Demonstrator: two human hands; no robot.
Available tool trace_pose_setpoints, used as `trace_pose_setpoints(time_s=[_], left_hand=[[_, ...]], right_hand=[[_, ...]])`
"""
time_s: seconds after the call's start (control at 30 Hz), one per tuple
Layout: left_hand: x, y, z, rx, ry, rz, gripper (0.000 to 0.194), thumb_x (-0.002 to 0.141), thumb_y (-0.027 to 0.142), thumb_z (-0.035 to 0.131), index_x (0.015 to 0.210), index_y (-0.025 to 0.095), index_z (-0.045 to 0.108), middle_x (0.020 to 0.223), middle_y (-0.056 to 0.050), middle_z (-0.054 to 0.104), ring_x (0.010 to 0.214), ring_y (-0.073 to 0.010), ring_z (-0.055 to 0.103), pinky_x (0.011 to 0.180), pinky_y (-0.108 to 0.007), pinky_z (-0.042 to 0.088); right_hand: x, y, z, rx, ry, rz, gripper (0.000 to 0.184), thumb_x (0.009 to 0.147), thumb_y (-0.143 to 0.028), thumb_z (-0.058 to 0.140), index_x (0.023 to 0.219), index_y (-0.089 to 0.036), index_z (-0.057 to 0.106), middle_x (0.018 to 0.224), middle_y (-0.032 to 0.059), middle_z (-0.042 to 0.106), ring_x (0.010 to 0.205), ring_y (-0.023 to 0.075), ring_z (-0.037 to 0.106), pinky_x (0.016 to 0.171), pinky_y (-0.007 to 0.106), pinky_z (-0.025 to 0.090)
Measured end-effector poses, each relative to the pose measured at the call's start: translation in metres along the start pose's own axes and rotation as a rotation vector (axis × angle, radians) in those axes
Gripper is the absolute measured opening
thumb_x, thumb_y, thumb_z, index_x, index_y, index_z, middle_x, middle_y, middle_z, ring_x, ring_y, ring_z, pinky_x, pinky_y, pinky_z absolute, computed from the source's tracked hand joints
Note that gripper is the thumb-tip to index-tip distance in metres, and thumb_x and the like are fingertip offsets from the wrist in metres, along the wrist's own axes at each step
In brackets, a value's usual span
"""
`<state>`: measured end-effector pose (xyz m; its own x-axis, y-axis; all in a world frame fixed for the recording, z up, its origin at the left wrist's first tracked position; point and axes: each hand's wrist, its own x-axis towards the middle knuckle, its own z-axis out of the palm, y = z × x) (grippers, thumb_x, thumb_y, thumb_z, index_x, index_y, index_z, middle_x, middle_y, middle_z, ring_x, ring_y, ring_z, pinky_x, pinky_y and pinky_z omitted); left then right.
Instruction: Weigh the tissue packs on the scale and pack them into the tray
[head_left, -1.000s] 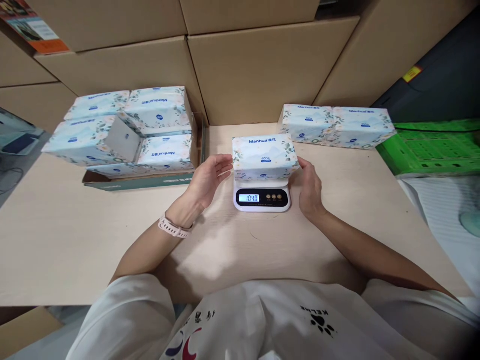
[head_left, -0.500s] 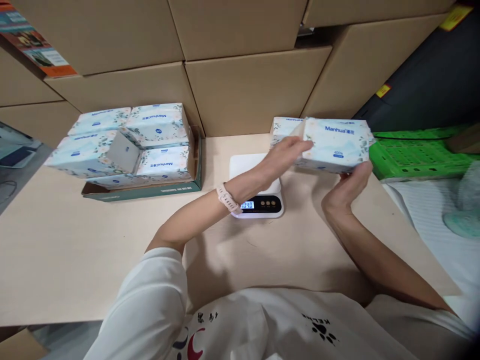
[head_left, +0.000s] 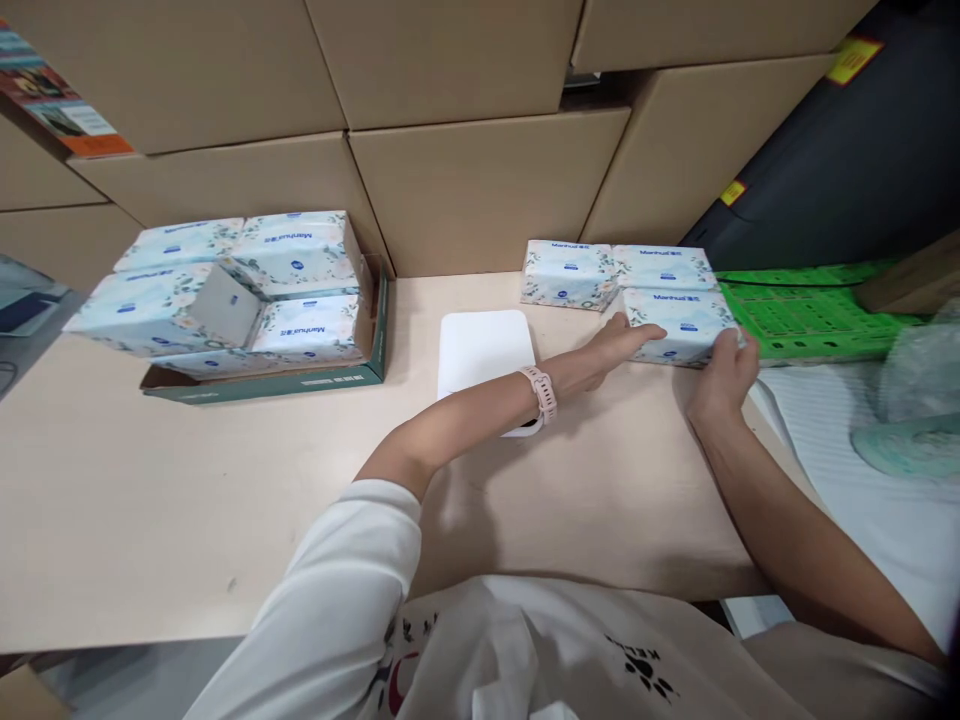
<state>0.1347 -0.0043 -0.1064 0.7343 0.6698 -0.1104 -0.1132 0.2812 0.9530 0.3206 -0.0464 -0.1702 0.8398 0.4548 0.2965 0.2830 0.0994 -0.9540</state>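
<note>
A floral tissue pack [head_left: 679,328] printed "Manhua" lies low at the right of the table, gripped from both ends. My left hand [head_left: 611,348] presses its left end, thumb along the front face. At the right end, my right hand [head_left: 726,372] has its fingers closed round the corner. Directly behind stand two matching packs, a left one [head_left: 568,274] and a right one [head_left: 664,267]. The white kitchen scale [head_left: 486,345] sits under my left forearm, which covers its display.
On the left, a green-edged carton [head_left: 300,382] holds several more tissue packs [head_left: 304,250]. Large cardboard boxes [head_left: 487,190] form a wall behind the table [head_left: 225,520]. A green plastic crate [head_left: 802,315] and plastic wrap [head_left: 922,390] are at the right.
Both hands have lowered the tissue pack from the air to in front of the two packs at the right. My left forearm now crosses the scale's display.
</note>
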Motion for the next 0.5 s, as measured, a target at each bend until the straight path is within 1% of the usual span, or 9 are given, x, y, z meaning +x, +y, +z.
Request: trace_pose_setpoints(time_s=[0.07, 0.13, 0.2, 0.23, 0.3, 0.37, 0.43, 0.47, 0.5], left_hand=[[-0.003, 0.009, -0.001, -0.003, 0.081, -0.148, 0.096, 0.094, 0.064, 0.068, 0.176, 0.045, 0.022, 0.191, 0.005, 0.012, 0.178, -0.0387, 0.007, 0.142, -0.064, 0.013], [-0.028, 0.029, -0.005, 0.033, 0.145, -0.219, 0.098, 0.094, 0.059, 0.069, 0.177, 0.037, 0.023, 0.192, -0.001, 0.011, 0.178, -0.0375, 0.011, 0.142, -0.06, 0.018], [-0.072, 0.057, -0.013, 0.108, 0.152, -0.118, 0.093, 0.092, 0.053, 0.072, 0.174, 0.028, 0.035, 0.189, -0.008, 0.023, 0.176, -0.0369, 0.021, 0.14, -0.056, 0.027], [-0.101, 0.073, -0.018, 0.15, 0.144, -0.033, 0.085, 0.092, 0.051, 0.073, 0.169, 0.028, 0.046, 0.186, -0.008, 0.033, 0.173, -0.0375, 0.029, 0.139, -0.056, 0.03], [-0.161, 0.105, -0.035, 0.245, 0.215, 0.159, 0.059, 0.094, 0.047, 0.071, 0.15, 0.03, 0.067, 0.172, -0.005, 0.057, 0.168, -0.0377, 0.039, 0.139, -0.056, 0.032], [-0.218, 0.135, -0.06, 0.353, 0.4, 0.378, 0.037, 0.097, 0.041, 0.071, 0.132, 0.031, 0.077, 0.157, 0.0, 0.07, 0.167, -0.0352, 0.042, 0.138, -0.053, 0.033], [-0.261, 0.158, -0.096, 0.435, 0.705, 0.612, 0.023, 0.099, 0.037, 0.071, 0.119, 0.028, 0.079, 0.149, 0.001, 0.073, 0.163, -0.0308, 0.045, 0.138, -0.047, 0.036], [-0.276, 0.166, -0.117, 0.432, 0.871, 0.69, 0.02, 0.098, 0.035, 0.073, 0.115, 0.026, 0.078, 0.147, -0.002, 0.073, 0.159, -0.0297, 0.05, 0.136, -0.044, 0.038], [-0.287, 0.171, -0.14, 0.396, 1.022, 0.726, 0.019, 0.096, 0.031, 0.074, 0.114, 0.024, 0.076, 0.147, -0.004, 0.072, 0.154, -0.0288, 0.055, 0.134, -0.043, 0.041]], right_hand=[[0.008, 0.005, -0.001, -0.035, -0.023, -0.052, 0.039, 0.098, -0.046, 0.061, 0.124, -0.018, 0.067, 0.138, 0.0231, 0.07, 0.132, 0.0356, 0.064, 0.125, 0.055, 0.043], [0.015, 0.007, -0.008, -0.128, 0.01, -0.177, 0.048, 0.097, -0.049, 0.065, 0.135, -0.019, 0.065, 0.149, 0.0247, 0.065, 0.142, 0.0364, 0.058, 0.13, 0.056, 0.036], [0.018, 0.007, -0.016, -0.239, 0.03, -0.369, 0.059, 0.098, -0.055, 0.063, 0.145, -0.021, 0.059, 0.155, 0.0248, 0.06, 0.149, 0.0378, 0.053, 0.132, 0.06, 0.032], [0.017, 0.004, -0.019, -0.275, 0.014, -0.476, 0.062, 0.099, -0.059, 0.06, 0.149, -0.023, 0.057, 0.155, 0.0242, 0.059, 0.151, 0.0386, 0.052, 0.132, 0.063, 0.032], [0.007, -0.01, -0.017, -0.264, -0.063, -0.677, 0.063, 0.099, -0.062, 0.055, 0.152, -0.027, 0.054, 0.155, 0.022, 0.06, 0.152, 0.0396, 0.053, 0.128, 0.068, 0.036], [-0.018, -0.038, -0.004, -0.174, -0.17, -0.82, 0.062, 0.1, -0.06, 0.054, 0.154, -0.03, 0.055, 0.153, 0.02, 0.062, 0.148, 0.0401, 0.058, 0.121, 0.07, 0.044], [-0.053, -0.076, 0.019, -0.049, -0.344, -0.864, 0.057, 0.102, -0.05, 0.054, 0.154, -0.029, 0.058, 0.151, 0.0189, 0.065, 0.143, 0.0392, 0.063, 0.113, 0.068, 0.053], [-0.072, -0.097, 0.033, -0.003, -0.458, -0.876, 0.053, 0.103, -0.046, 0.054, 0.152, -0.027, 0.061, 0.151, 0.0185, 0.067, 0.144, 0.0386, 0.063, 0.114, 0.067, 0.054], [-0.091, -0.116, 0.05, 0.031, -0.571, -0.885, 0.048, 0.104, -0.044, 0.054, 0.147, -0.026, 0.065, 0.147, 0.0176, 0.07, 0.142, 0.0376, 0.064, 0.12, 0.066, 0.051]])
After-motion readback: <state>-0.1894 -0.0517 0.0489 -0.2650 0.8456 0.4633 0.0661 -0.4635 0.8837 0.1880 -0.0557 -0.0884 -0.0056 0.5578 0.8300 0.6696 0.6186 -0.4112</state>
